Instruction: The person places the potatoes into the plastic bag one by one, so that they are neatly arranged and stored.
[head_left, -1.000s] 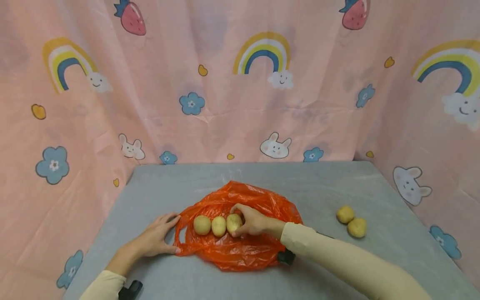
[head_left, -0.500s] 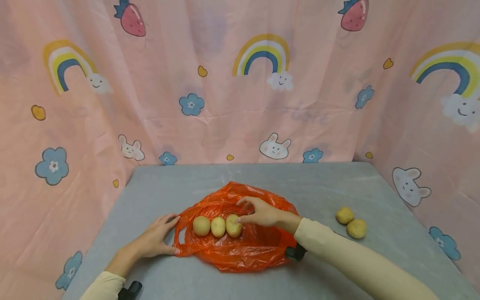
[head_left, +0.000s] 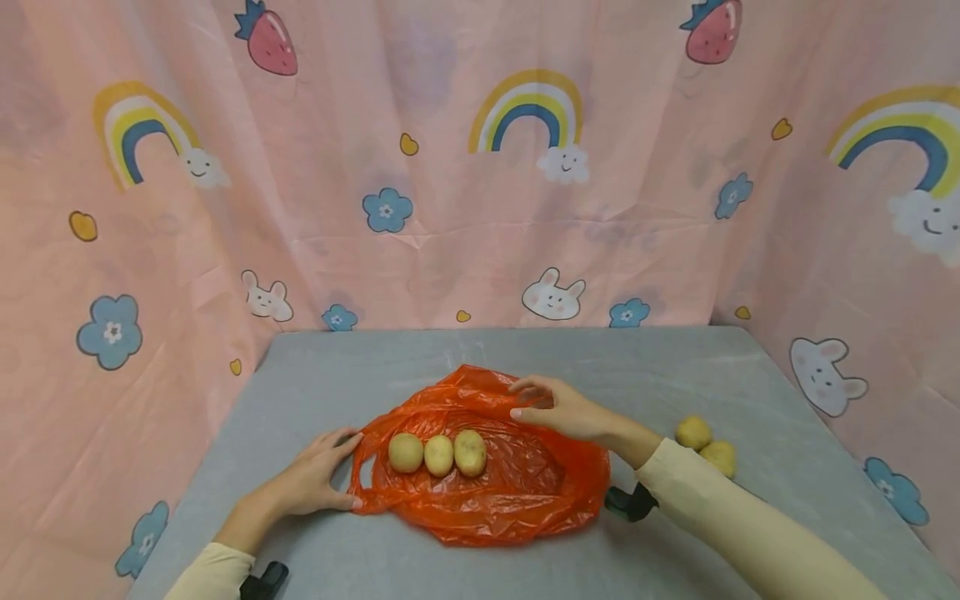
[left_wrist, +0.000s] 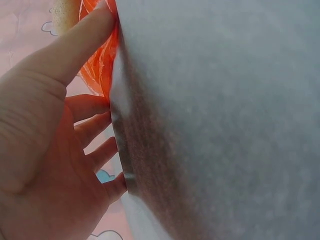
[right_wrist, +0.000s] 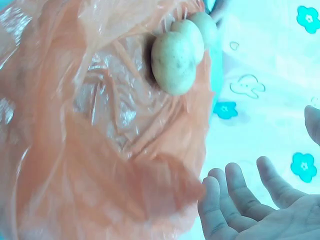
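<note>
An orange plastic bag [head_left: 517,462] lies spread on the grey table with three potatoes in a row on it: a left one [head_left: 406,452], a middle one [head_left: 438,456] and a right one [head_left: 470,452]. At the bag's left end my left hand [head_left: 309,479] rests with thumb and fingers spread, the tips touching its handles. Over the bag's right part my right hand [head_left: 570,410] hovers, fingers loosely bent and holding nothing; the right wrist view shows a gap between its thumb and fingers. Two more potatoes [head_left: 693,432] sit farther right, one partly behind the right sleeve.
The grey table [head_left: 337,375] reaches back to a pink curtain [head_left: 450,250] printed with rainbows, rabbits and flowers, which also hangs on both sides. A dark camera mount [head_left: 632,502] is under the right wrist.
My right hand has let go of the right potato in the row and moved right, away from it. The three potatoes and my left hand stay in place.
</note>
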